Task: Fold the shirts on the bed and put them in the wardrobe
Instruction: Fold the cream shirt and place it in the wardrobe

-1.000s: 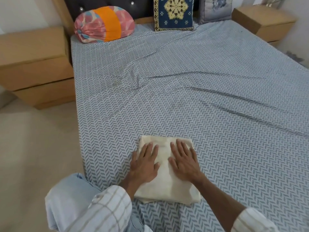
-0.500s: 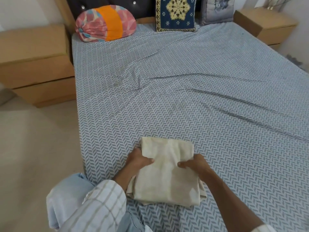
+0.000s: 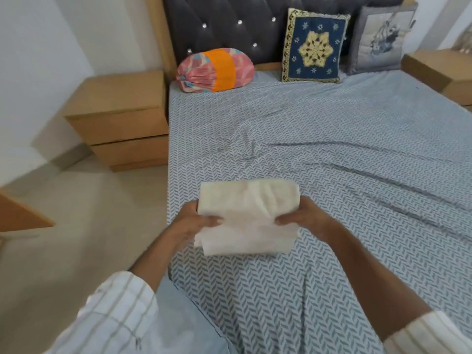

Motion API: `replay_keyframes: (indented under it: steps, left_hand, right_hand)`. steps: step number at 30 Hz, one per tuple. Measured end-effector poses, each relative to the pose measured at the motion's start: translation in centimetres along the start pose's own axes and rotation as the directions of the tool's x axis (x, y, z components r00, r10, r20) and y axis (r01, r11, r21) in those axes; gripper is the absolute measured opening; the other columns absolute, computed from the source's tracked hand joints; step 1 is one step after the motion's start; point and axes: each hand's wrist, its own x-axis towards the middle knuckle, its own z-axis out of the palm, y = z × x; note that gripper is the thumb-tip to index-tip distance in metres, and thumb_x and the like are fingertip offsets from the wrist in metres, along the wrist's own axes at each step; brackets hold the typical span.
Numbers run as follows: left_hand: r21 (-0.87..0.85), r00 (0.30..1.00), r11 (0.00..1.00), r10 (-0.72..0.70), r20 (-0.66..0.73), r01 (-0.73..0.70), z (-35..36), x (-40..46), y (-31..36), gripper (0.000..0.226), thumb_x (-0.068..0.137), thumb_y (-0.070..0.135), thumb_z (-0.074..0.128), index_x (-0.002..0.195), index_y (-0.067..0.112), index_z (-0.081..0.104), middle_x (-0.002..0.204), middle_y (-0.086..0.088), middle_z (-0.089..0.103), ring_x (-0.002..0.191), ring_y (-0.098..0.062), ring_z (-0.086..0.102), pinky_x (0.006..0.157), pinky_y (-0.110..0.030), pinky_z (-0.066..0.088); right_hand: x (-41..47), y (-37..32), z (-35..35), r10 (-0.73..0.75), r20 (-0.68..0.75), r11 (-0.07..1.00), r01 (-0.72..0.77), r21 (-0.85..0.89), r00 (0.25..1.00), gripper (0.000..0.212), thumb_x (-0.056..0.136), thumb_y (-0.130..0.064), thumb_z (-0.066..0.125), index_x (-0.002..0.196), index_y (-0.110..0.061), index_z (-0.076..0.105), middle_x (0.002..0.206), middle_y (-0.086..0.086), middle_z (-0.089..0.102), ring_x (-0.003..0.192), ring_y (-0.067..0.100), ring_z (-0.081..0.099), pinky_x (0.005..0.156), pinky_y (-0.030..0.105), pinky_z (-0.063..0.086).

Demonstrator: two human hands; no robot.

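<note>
Shirt [image 3: 249, 215], folded and cream, we hold above the bed [image 3: 332, 154], left grip [image 3: 190, 222] and right grip [image 3: 305, 217] pinching its sides.

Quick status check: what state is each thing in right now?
Shirt: folded, held above the bed.
Left hand: grips the shirt's left edge.
Right hand: grips its right edge.
Bed: sheet wrinkled.
Left nightstand: drawers closed.
Bolster: lying against the headboard.
</note>
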Motion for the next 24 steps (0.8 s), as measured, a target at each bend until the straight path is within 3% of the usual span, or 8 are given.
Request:
replay_keyframes:
  steps: [6, 10, 13, 17, 18, 20, 22, 24]
  left_hand:
    - [0.15, 0.989, 0.979, 0.144, -0.04, -0.136, -2.8, 0.0, 1.3, 0.051, 0.059, -0.013, 0.087, 0.1, 0.014, 0.071, 0.088, 0.008, 0.077, 0.085, -0.007, 0.072, 0.074, -0.025, 0.059]
    - [0.305, 0.999, 0.952, 0.015, 0.032, -0.024, -2.8, -0.9, -5.3, 0.064, 0.047, 0.007, 0.095, 0.104, 0.024, 0.072, 0.097, 0.008, 0.077, 0.094, -0.006, 0.071, 0.088, -0.037, 0.058]
    - [0.486, 0.994, 0.874, -0.072, 0.087, 0.02, -2.2, -2.0, -10.8, 0.08, 0.047, 0.034, 0.096, 0.121, 0.027, 0.065, 0.11, 0.016, 0.072, 0.105, -0.002, 0.066, 0.095, -0.033, 0.053]
    - [0.357, 0.994, 0.933, -0.07, 0.082, 0.036, -1.2, -3.6, -11.9, 0.061, 0.047, 0.04, 0.094, 0.102, 0.03, 0.07, 0.101, 0.014, 0.075, 0.098, -0.006, 0.07, 0.088, -0.028, 0.056]
    - [0.292, 0.994, 0.956, -0.066, 0.092, 0.036, -1.0, -3.8, -11.5, 0.058, 0.051, 0.033, 0.096, 0.103, 0.028, 0.07, 0.101, 0.012, 0.076, 0.098, -0.008, 0.07, 0.086, -0.028, 0.056]
    - [0.225, 0.996, 0.974, -0.023, 0.087, 0.003, -1.1, -4.3, -11.1, 0.046, 0.061, 0.011, 0.092, 0.102, 0.019, 0.072, 0.097, 0.007, 0.077, 0.095, -0.012, 0.071, 0.08, -0.026, 0.057]
    - [0.264, 0.998, 0.963, 0.044, 0.04, -0.053, -1.3, -4.9, -11.1, 0.034, 0.067, 0.0, 0.088, 0.096, 0.012, 0.076, 0.09, 0.003, 0.076, 0.087, -0.012, 0.069, 0.074, -0.023, 0.056]
    - [0.361, 0.996, 0.929, 0.076, 0.045, -0.087, -1.6, -5.7, -11.6, 0.028, 0.067, -0.004, 0.085, 0.081, 0.02, 0.08, 0.083, 0.0, 0.076, 0.082, -0.012, 0.068, 0.074, -0.027, 0.056]
  right_hand:
    - [1.0, -1.8, 1.8, -0.129, -0.154, 0.961, 0.085, -0.263, 0.98, 0.045, 0.059, 0.0, 0.089, 0.098, -0.017, 0.074, 0.092, 0.001, 0.076, 0.086, 0.014, 0.07, 0.086, 0.043, 0.058]
    - [-0.7, 3.1, 3.3, -0.022, -0.145, 0.825, -0.064, -0.561, 0.989, 0.04, 0.066, -0.017, 0.088, 0.104, -0.014, 0.076, 0.096, -0.003, 0.072, 0.098, 0.012, 0.067, 0.069, 0.02, 0.045]
    - [-2.7, 7.4, 4.6, 0.124, -0.047, 0.683, -0.119, -0.721, 0.991, 0.045, 0.072, -0.037, 0.082, 0.113, -0.02, 0.074, 0.109, 0.002, 0.073, 0.111, 0.017, 0.066, 0.085, 0.025, 0.049]
    - [-3.7, 11.2, 4.3, 0.077, -0.081, 0.862, -0.108, -0.495, 0.994, 0.059, 0.049, -0.06, 0.086, 0.098, -0.029, 0.075, 0.093, -0.013, 0.074, 0.094, 0.007, 0.068, 0.082, 0.031, 0.055]
    - [-3.8, 11.5, 4.3, 0.033, -0.09, 0.896, -0.069, -0.438, 0.995, 0.052, 0.051, -0.054, 0.09, 0.095, -0.032, 0.074, 0.091, -0.015, 0.075, 0.091, 0.003, 0.068, 0.078, 0.031, 0.054]
    - [-5.0, 10.6, 4.7, -0.063, -0.111, 0.955, 0.028, -0.296, 0.992, 0.03, 0.064, -0.024, 0.092, 0.085, -0.034, 0.073, 0.085, -0.015, 0.074, 0.083, 0.0, 0.068, 0.073, 0.028, 0.05]
    - [-5.6, 10.9, 4.9, -0.105, -0.124, 0.979, 0.081, -0.188, 0.987, 0.034, 0.071, -0.001, 0.084, 0.075, -0.033, 0.075, 0.08, -0.011, 0.074, 0.077, 0.001, 0.067, 0.073, 0.03, 0.05]
    - [-6.2, 12.0, 4.7, -0.13, -0.138, 0.98, 0.106, -0.166, 0.982, 0.03, 0.065, -0.005, 0.085, 0.07, -0.032, 0.075, 0.086, -0.01, 0.075, 0.084, 0.001, 0.068, 0.079, 0.034, 0.052]
